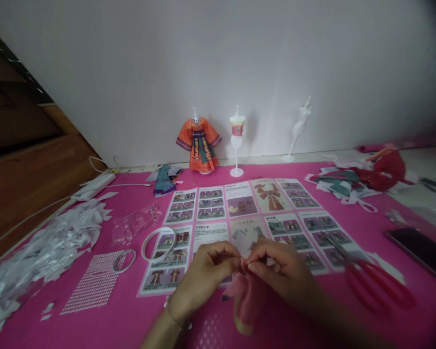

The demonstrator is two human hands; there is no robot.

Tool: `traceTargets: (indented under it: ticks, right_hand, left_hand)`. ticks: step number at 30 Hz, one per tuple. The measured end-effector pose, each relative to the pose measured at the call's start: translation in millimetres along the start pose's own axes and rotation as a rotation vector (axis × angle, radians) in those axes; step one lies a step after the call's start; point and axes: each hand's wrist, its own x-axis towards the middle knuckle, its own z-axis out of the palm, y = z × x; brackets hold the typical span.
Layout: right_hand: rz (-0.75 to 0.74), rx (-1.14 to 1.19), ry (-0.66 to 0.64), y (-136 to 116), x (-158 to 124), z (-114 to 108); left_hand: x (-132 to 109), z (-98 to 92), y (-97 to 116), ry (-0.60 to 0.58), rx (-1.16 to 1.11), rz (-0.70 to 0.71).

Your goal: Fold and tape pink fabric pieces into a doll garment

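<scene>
A piece of pink fabric (252,300) with a pale yellow edge hangs down between my hands. My left hand (212,269) pinches its top edge from the left, and my right hand (279,269) pinches the same edge close by, fingertips almost meeting. Beneath both hands lies a printed instruction sheet (210,232) with small pictures of doll outfits. Behind it stands a white mini mannequin (236,141) wearing a pink and yellow band. To its left, another mannequin carries an orange doll robe (199,145). What sits right at the fingertips is too small to make out.
Red-handled scissors (374,281) and a dark phone (421,252) lie on the right. Fabric scraps (359,177) are heaped behind them, near a bare mannequin (301,126). On the left are tape rolls (143,249), a gem sheet (92,281), paper scraps (51,247) and a power strip (94,186).
</scene>
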Motion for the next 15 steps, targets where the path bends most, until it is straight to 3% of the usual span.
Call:
traceTargets:
  ticks: [8,15]
  right_hand:
    - [-0.141,-0.05,0.001,-1.1,0.2,-2.0]
    - [-0.093,-0.17,0.057,3.6,-0.4,0.3]
  left_hand:
    - [0.7,-0.9,1.8,0.051,0.023,-0.029]
    - [3.1,-2.4,-1.5,0.087,0.039,-0.08]
